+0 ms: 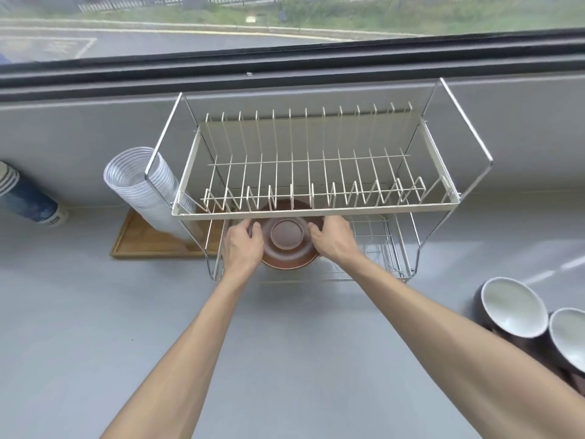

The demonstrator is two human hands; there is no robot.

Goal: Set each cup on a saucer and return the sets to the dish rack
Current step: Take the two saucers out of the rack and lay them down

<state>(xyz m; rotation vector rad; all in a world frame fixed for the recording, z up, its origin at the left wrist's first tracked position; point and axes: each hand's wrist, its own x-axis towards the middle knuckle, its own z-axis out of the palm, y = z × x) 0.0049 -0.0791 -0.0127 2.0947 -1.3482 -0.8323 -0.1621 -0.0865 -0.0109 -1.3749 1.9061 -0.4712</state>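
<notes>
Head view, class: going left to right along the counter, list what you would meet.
Blue paper cups → clear plastic cups → left hand → brown saucers → right hand → two bowls, the far-right one cut off by the frame.

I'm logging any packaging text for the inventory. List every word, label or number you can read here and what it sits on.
No text is readable.
Blue paper cup stack: a dark label patch near its base, too blurred to read.
Clear plastic cups, dish rack, brown saucer, bowls: no print visible.
</notes>
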